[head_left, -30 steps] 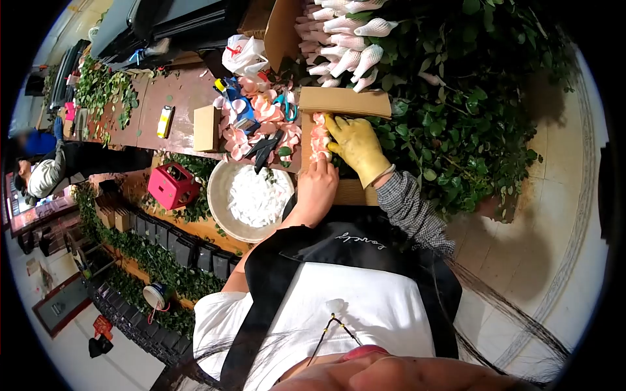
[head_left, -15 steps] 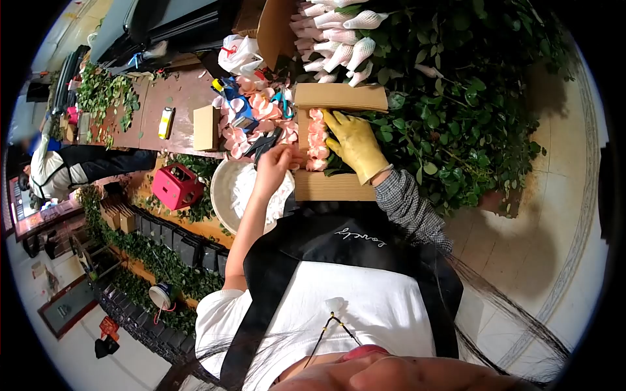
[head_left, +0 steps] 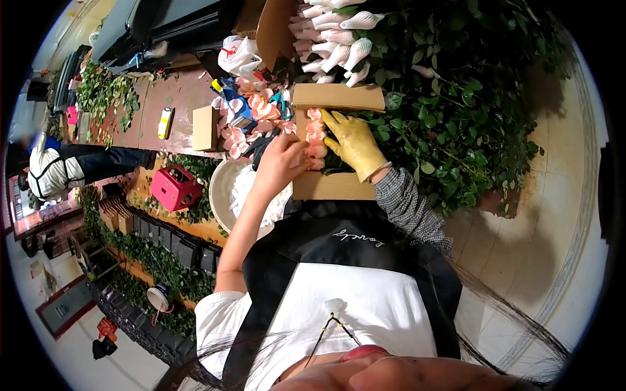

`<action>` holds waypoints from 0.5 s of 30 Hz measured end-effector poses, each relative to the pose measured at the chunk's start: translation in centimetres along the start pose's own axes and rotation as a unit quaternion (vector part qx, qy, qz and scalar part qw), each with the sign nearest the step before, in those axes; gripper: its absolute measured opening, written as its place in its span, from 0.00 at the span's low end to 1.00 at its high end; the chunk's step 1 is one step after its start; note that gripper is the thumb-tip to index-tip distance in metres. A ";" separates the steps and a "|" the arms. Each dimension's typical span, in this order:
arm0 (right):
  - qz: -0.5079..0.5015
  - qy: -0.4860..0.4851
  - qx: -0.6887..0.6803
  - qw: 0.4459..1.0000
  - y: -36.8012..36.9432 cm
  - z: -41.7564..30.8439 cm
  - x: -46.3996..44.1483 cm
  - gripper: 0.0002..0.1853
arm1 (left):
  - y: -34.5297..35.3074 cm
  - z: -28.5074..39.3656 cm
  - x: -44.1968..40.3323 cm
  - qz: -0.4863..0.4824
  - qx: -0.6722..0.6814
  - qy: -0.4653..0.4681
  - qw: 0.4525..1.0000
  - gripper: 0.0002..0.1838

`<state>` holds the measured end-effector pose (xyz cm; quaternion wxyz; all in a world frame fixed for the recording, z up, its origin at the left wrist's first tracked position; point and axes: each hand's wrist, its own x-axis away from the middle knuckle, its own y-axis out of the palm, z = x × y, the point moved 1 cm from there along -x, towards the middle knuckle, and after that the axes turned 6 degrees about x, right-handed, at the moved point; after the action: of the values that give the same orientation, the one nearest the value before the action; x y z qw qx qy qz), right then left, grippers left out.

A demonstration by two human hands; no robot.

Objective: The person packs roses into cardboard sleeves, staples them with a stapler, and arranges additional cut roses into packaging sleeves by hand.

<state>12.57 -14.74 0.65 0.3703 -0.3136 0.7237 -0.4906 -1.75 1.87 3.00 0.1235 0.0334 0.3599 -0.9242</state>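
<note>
Lying between hands (head_left: 282, 159) (head_left: 355, 144): pink petals (head_left: 315, 138) on corrugated cardboard (head_left: 332, 187).

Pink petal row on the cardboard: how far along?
Apparently done: a row of pink petals on corrugated cardboard. In hand: left hand at the row's side, gloved right hand beside its far end. Probably left: loose petals on the table.

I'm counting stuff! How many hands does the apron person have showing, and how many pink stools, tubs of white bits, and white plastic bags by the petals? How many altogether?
Hands: 2 (bare left hand, yellow-gloved right hand)
Pink stool: 1
Tub of white bits: 1
White plastic bag: 1
Total: 5
</note>
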 end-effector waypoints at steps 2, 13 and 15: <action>-0.031 0.019 0.009 0.999 -0.7 -0.4 -0.3 0.32 | -0.8 0.8 -0.6 -0.078 -0.151 0.163 0.972 0.22; -0.081 0.037 0.007 0.996 -1.2 -0.5 -0.7 0.33 | 0.9 -0.7 -1.7 -0.117 -0.160 0.229 0.953 0.14; -0.064 0.038 0.017 0.997 -0.6 -0.7 -0.7 0.33 | 1.0 -0.6 -1.8 -0.117 -0.156 0.232 0.953 0.14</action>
<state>12.40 -14.08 1.58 0.3153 -0.3341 0.7075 -0.5370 0.26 1.91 2.17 -0.0692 0.1847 0.5196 -0.8313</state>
